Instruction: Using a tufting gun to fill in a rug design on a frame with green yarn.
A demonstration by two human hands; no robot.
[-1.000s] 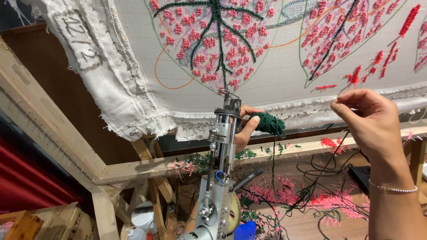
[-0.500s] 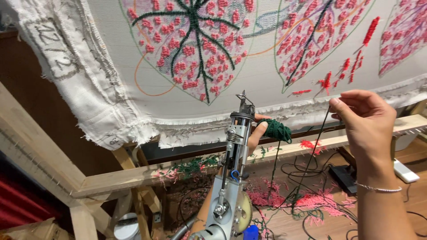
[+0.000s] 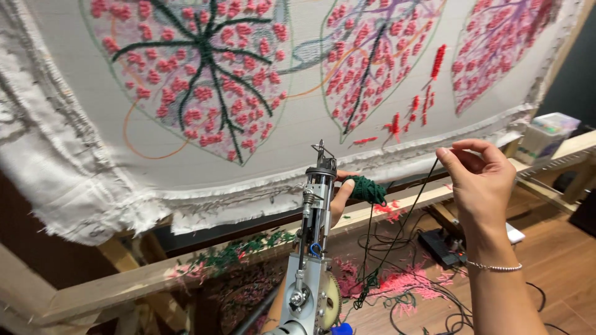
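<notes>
R hand (image 3: 481, 180) pinching green yarn (image 3: 406, 214)

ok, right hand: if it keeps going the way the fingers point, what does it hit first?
The right hand pinches a dark strand of yarn, fingertips pointing left. Straight on, it would likely meet the green yarn wad held by the left hand beside the tufting gun. Depth is unclear, so it might pass in front.

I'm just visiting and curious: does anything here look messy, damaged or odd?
Yes. Pink and green yarn scraps litter the floor below the wooden frame, among tangled black cables. The backing cloth hangs frayed and ragged along its lower edge.
</notes>
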